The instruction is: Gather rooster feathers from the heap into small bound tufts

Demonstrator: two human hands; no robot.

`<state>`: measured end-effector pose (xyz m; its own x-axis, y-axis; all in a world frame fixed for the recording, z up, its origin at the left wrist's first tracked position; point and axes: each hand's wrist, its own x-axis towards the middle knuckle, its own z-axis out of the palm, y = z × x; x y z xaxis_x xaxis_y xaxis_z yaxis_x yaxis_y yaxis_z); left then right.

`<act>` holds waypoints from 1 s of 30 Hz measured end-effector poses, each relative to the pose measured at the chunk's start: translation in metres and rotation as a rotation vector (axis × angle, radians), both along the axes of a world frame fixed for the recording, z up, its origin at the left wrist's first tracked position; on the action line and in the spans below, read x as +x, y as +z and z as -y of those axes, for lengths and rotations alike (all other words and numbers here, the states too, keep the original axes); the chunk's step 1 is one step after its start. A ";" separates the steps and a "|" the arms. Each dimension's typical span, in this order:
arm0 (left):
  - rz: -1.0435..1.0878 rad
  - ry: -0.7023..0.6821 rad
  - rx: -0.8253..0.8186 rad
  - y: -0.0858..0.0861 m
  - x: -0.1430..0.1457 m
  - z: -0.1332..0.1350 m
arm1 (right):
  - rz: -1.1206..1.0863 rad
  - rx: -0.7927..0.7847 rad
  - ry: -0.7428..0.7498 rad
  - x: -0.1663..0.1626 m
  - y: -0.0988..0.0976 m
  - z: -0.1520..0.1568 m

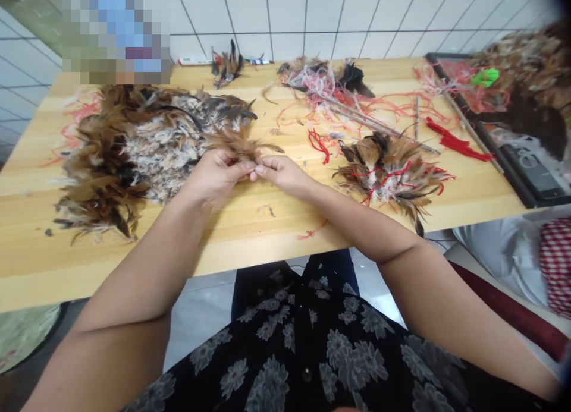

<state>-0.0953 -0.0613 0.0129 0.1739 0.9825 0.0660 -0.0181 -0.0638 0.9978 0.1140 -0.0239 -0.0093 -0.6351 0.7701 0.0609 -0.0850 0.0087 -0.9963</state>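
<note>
My left hand [217, 175] is closed round a small bunch of brown feathers [241, 143] that fans out above its fingers. My right hand [282, 173] meets it from the right, fingertips pinched at the base of the same bunch. Both hands hover over the wooden table [250, 233], right beside a large heap of brown and grey feathers [134, 144] on the left. A smaller bundle of feathers tied with red string [390, 168] lies to the right of my right hand.
Loose red strings [319, 144], thin sticks [379, 123] and more feather tufts [227, 64] lie across the back of the table. A dark tray [521, 168] with feathers and a green object [486, 76] sits at the right edge. White tiled wall behind.
</note>
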 end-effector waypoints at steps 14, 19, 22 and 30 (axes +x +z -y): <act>-0.038 0.072 -0.025 0.032 0.009 -0.003 | -0.054 0.132 -0.117 -0.010 0.003 -0.018; -0.242 0.183 0.160 0.042 0.009 -0.041 | -0.072 0.103 -0.287 0.009 0.033 -0.030; -0.550 0.124 0.249 0.044 0.025 -0.070 | -0.099 0.119 -0.429 0.025 0.039 -0.049; -1.222 0.302 0.199 0.041 0.056 -0.140 | -0.060 0.131 -0.666 0.058 0.032 -0.089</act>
